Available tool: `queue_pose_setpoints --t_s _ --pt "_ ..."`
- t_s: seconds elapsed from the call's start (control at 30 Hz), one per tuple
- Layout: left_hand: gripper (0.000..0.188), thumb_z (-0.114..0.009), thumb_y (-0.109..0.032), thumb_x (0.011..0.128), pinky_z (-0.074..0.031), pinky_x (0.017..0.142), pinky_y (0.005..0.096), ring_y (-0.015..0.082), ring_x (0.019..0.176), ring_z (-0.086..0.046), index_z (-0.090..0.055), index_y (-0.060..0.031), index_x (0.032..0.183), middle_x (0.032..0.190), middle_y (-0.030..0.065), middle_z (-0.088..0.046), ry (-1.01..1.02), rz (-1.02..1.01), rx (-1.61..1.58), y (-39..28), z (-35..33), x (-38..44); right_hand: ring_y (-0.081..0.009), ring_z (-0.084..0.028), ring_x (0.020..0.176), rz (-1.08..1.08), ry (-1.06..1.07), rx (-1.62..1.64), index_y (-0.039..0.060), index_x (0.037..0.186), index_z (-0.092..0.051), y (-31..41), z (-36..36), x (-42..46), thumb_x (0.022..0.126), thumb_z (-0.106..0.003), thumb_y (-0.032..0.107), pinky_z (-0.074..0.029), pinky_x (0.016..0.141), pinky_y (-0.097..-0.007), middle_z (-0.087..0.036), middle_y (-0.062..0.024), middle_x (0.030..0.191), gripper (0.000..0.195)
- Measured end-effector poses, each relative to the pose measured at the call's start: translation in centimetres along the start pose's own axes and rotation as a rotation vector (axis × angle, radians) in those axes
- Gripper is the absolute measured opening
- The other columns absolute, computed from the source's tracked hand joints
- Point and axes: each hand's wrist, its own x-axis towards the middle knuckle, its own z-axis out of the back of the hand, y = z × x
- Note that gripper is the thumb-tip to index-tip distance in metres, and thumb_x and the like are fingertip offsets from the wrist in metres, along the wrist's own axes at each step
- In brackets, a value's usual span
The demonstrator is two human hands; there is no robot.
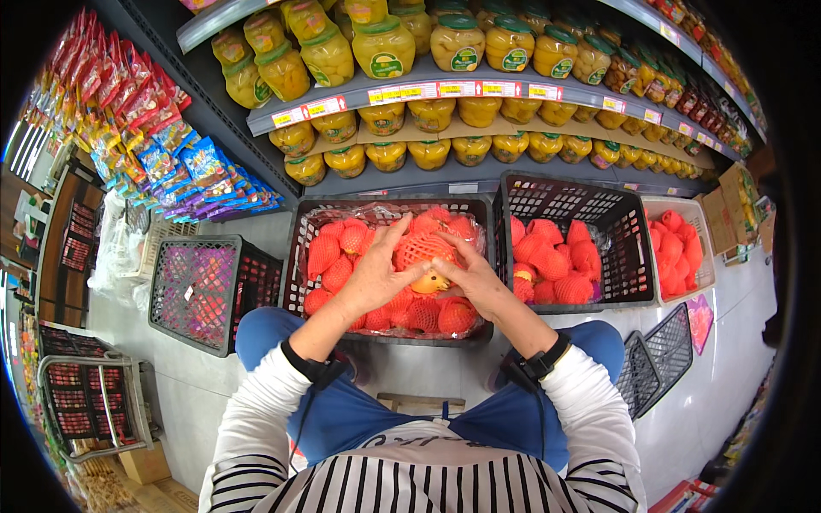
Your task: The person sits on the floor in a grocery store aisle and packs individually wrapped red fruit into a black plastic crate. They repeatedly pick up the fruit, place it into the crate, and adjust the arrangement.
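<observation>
Between my two hands is a yellowish pomegranate (428,283), partly covered by a red foam net sleeve (423,250). My left hand (385,263) curls around its left side, with the thumb reaching across the front. From the other side my right hand (471,272) grips it, and the two thumbs meet at the net's lower edge. Directly beneath is a black plastic crate (391,338) lined with clear plastic film. Several more fruits in red foam nets (324,256) fill it; most of their skin is hidden by the nets.
A deeper black crate (619,269) with netted fruit adjoins on the right, then a pale crate (702,256) of the same. Another black crate (192,288) stands at left. Shelves of jarred fruit (458,42) rise ahead, beside hanging snack bags (157,160). Flat black grates (667,343) lie right.
</observation>
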Motion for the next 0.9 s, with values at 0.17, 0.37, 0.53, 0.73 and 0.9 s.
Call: queue_pose_setpoints --t_s 0.17,0.37,0.53,0.73,0.9 --pt "0.057 -0.075 -0.019 0.086 -0.044 0.102 0.0369 0.0275 0.119 -0.056 -0.051 0.0007 0.134 0.127 0.0182 -0.057 -0.063 -0.004 -0.052 -0.4 -2.2 -0.5 -0.0207 -0.058 0.115 -0.143 -0.130 0.107 0.0143 0.147 -0.039 -1.2 1.4 0.7 0.092 -0.069 0.033 -0.056 0.082 -0.0344 -0.050 -0.0098 0.137 0.065" --pt "0.021 -0.055 -0.014 0.098 -0.052 0.077 0.0294 0.0171 0.091 -0.066 -0.061 -0.0028 0.115 0.100 0.0068 -0.068 -0.198 0.497 -0.667 1.8 -1.7 -0.2 -0.0192 -0.050 0.126 0.020 0.031 0.155 0.0083 0.151 -0.031 -2.2 0.2 0.9 0.084 -0.078 0.015 -0.043 0.105 -0.0315 -0.047 -0.0104 0.140 0.082" --pt "0.021 -0.049 -0.015 0.101 -0.055 0.076 0.0259 0.0124 0.092 -0.067 -0.062 -0.0097 0.117 0.105 0.0016 -0.069 -0.218 0.615 -1.343 3.0 -1.7 -0.4 -0.0243 -0.037 0.140 -0.011 0.240 0.352 0.0110 0.156 -0.020 -0.8 1.0 0.8 0.069 -0.071 -0.006 -0.029 0.116 -0.0365 -0.029 -0.0099 0.155 0.102" --pt "0.029 -0.058 -0.021 0.097 -0.050 0.091 0.0296 0.0159 0.105 -0.063 -0.058 -0.0044 0.121 0.113 0.0065 -0.066 -0.186 0.504 -1.138 1.7 -1.1 -0.3 -0.0250 -0.040 0.138 0.052 0.250 0.339 0.0114 0.155 -0.024 -0.7 0.9 0.9 0.073 -0.073 -0.002 -0.032 0.115 -0.0379 -0.035 -0.0100 0.152 0.097" --pt "0.096 -0.081 -0.037 0.076 -0.032 0.113 0.0413 0.0384 0.137 -0.037 -0.030 0.0014 0.147 0.145 0.0260 -0.036 -0.092 0.068 -0.273 0.3 -2.9 -1.5 -0.0264 -0.048 0.131 0.119 0.091 0.349 0.0148 0.152 -0.030 -3.0 1.3 2.5 0.091 -0.067 0.027 -0.045 0.105 -0.0449 -0.044 -0.0101 0.146 0.073"
